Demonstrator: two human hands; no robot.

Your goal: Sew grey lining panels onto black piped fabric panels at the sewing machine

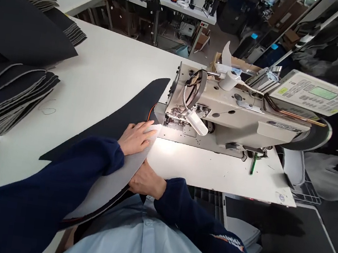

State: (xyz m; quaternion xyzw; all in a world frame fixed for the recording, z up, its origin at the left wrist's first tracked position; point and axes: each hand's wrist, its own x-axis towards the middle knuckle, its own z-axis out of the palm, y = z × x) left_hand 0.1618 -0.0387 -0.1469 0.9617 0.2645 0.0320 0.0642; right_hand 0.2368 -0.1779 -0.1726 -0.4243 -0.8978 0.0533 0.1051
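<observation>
in the head view, the grey-backed panel [105, 188] meets the black panel [127, 110] on the white table [100, 75], its tip just beside the sewing machine [239, 121]. the person's left hand [137, 137] lies flat there, fingers slightly spread, pressing rather than gripping. the right hand [146, 180] is at the near edge, fingertips hidden; whether they pinch cannot be told. the panel curves toward the lap, so it is probably light, soft and pliable, best steadied flat near the tip and guided by that edge.
</observation>
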